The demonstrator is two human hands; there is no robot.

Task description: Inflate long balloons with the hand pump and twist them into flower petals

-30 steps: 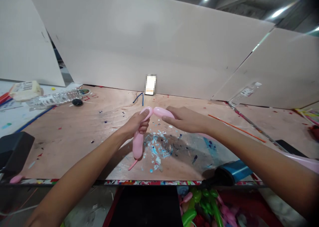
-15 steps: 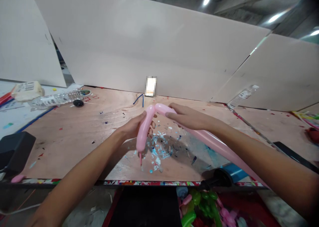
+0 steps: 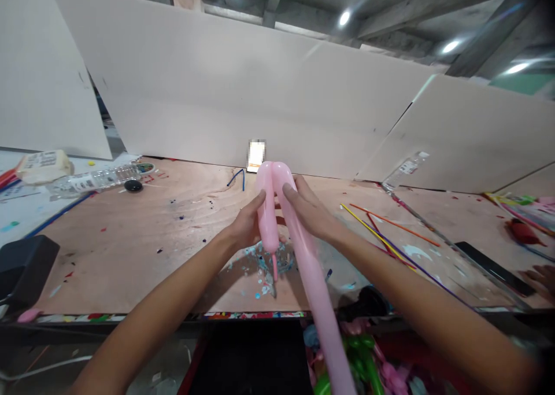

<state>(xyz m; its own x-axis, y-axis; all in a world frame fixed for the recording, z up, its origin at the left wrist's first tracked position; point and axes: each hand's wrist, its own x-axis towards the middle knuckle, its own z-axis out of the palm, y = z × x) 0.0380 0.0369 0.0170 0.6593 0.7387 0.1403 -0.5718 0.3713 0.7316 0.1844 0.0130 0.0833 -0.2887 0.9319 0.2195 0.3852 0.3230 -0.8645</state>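
Observation:
A long pink modelling balloon (image 3: 309, 262) is folded into two side-by-side lengths, with the bend at the top near the upright lit screen. My left hand (image 3: 249, 220) is closed around the short length, thumb on its front, and the thin knotted tail hangs below. Around the longer length wraps my right hand (image 3: 307, 210), its thumb lying on top. That longer part runs down toward me past the table edge and out of the picture. Some fingers of both hands are hidden behind the balloon. Blue and white scraps (image 3: 264, 268) lie on the table beneath.
A lit screen (image 3: 256, 155) leans on the white partition (image 3: 217, 94). Uninflated balloons (image 3: 377, 233) and a dark phone (image 3: 494, 266) lie right; another person's hand (image 3: 541, 278) shows at the edge. Plastic bottles (image 3: 99, 178) (image 3: 405, 168) stand back. A dark pump (image 3: 368, 305) sits at the front edge.
My hands have come together, bringing the balloon's two lengths from spread apart to side by side. The long part has swung from the right to hang toward me. The view has shifted.

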